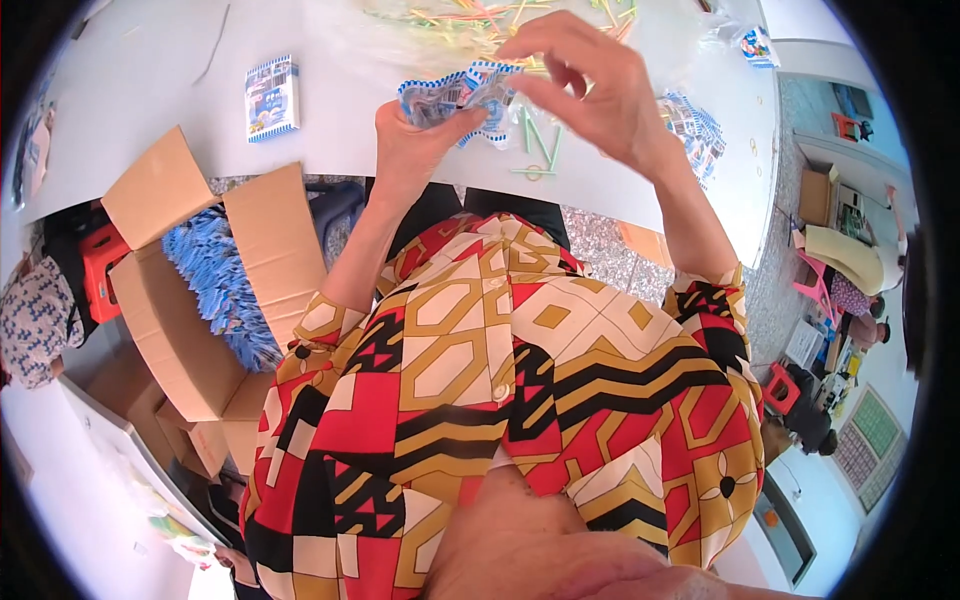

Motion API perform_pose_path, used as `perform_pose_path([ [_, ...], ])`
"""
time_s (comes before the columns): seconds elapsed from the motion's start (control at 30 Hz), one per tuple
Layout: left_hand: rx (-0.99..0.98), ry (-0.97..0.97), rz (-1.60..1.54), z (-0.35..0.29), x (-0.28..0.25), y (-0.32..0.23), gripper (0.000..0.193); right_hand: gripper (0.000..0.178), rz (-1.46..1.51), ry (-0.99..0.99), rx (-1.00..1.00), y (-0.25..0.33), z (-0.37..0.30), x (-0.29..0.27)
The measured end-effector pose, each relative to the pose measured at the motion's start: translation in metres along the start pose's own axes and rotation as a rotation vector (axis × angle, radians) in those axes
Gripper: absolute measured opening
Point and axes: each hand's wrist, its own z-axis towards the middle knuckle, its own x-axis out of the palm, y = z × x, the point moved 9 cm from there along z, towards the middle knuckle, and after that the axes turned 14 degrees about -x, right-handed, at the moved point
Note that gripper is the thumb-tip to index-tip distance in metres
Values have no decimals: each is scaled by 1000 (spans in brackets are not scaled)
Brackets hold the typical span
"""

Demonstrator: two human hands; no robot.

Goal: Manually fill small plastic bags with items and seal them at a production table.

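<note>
My left hand (405, 145) grips a crinkled blue-and-white printed plastic packet (455, 100) between thumb and fingers, above the near edge of the white table (340, 60). To its right, my right hand (605, 95) is raised with thumb and forefinger apart, fingertips close to the packet's right edge. I see nothing held in it. Below that hand, several thin pale green sticks (540, 140) lie on the table, with a small ring (536, 173) at the nearest one. Partly behind my right wrist is a pile of flat blue-and-white packets (700, 135).
A filled blue-and-white packet (272, 97) lies left on the table. Colourful thin sticks (480, 15) are heaped at the far side. Left of my lap, an opened cardboard box (165, 330) holds many blue packets (215, 275). Other people (40, 320) sit nearby, by a red stool (100, 265).
</note>
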Motion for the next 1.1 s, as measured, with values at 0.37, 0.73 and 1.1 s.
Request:
perform_pose_path([
  [0.37, 3, -52, -76, 0, -3, 2, 15, 17, -478, 82, -522, 32, -29, 34],
  [0.73, 8, 23, 257, -14, 15, 6, 14, 12, -433, 167, -296, 15, -43, 39],
  [1.1, 26, -59, 147, -9, 13, 2, 11, 19, -406, 160, -351, 23, -40, 42],
])
